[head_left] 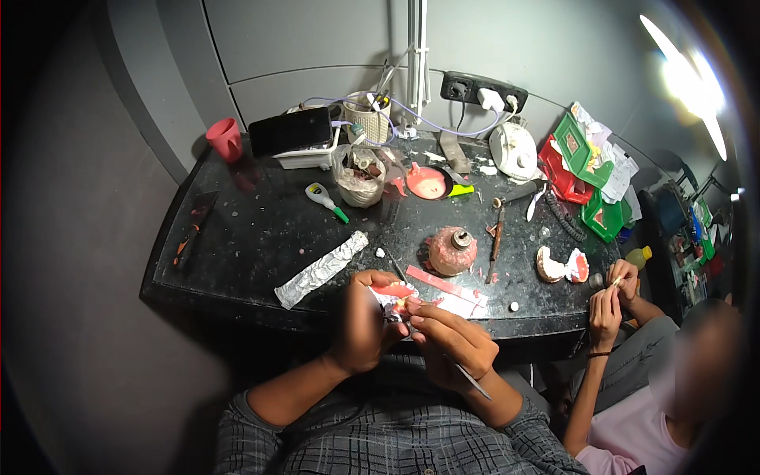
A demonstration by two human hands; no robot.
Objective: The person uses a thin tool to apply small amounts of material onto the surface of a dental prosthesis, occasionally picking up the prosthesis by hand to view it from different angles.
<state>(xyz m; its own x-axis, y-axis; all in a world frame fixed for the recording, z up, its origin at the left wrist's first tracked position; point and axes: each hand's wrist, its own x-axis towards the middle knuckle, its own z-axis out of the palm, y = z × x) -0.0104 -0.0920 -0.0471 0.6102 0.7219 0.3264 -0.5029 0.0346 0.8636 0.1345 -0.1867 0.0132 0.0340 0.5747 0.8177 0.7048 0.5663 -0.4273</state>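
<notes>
In front of me, my left hand point(362, 332) grips a small dental model point(389, 293) with red wax and white plaster. My right hand point(455, 340) is closed around a thin metal instrument point(475, 383), its fingertips at the model beside a pale yellowish piece. Just beyond my hands lie a pink wax strip point(443, 286) and a foil-wrapped block point(321, 269). A round, wax-coated burner point(450, 255) with a metal top stands on the black desk point(222, 269), and a knife-like tool point(495, 249) lies to its right.
At the right, a co-worker point(606, 317) handles a small piece near another plaster model point(552, 267). Farther back are a pan of pink wax point(430, 184), a plastic bag point(356, 178), a phone point(290, 133), a red cup point(224, 140) and green-and-red boxes point(582, 150).
</notes>
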